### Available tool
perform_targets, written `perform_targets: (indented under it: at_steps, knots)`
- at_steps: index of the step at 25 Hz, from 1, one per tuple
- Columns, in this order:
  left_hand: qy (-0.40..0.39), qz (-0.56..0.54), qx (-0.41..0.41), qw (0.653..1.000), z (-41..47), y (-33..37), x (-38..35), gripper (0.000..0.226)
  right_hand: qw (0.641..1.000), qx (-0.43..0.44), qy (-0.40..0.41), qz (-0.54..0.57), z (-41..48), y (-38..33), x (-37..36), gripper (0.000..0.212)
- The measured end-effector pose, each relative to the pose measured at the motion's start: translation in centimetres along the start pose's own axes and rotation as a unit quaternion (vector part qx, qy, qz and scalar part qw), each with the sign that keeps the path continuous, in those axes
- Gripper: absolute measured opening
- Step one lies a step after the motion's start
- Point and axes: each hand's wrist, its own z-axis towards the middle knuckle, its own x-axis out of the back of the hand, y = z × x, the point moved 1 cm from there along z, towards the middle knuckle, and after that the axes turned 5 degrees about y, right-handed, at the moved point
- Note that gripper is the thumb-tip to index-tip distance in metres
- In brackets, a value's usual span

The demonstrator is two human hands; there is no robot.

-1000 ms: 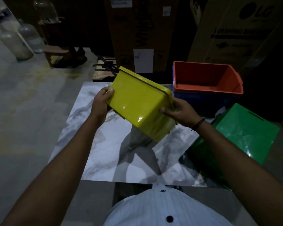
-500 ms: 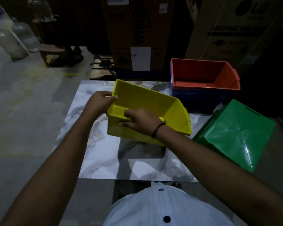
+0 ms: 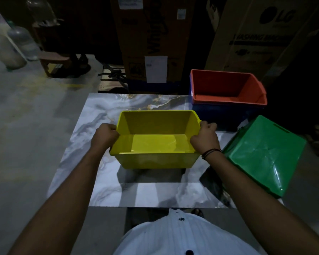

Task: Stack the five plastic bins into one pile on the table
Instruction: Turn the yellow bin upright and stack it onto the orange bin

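While both hands grip yellow bin, red bin behind, green bin rightward

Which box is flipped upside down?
The green bin, at the table's right edge. Its flat bottom faces up, while the yellow bin in the hands and the red bin at the back show open insides.

A dim storeroom or warehouse: tall brown cardboard appliance cartons, large clear plastic water jugs, and bare grey concrete floor.
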Motion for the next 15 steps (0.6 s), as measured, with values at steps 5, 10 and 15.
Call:
perform_targets:
  at_steps: [5,10,15]
  knots:
    - [0.096,-0.119,0.005,0.988,0.8,1.7,2.5,0.048,0.987,0.025,0.099,0.123,0.4,-1.6,2.6,0.054]
    - [0.143,-0.16,-0.035,0.976,0.6,8.2,5.4,0.046,0.966,0.074,0.18,0.171,1.8,-3.0,6.3,0.044]
    - [0.134,-0.197,-0.124,0.963,0.8,14.7,3.8,0.047,0.954,0.094,0.236,0.159,5.4,-1.8,10.3,0.036]
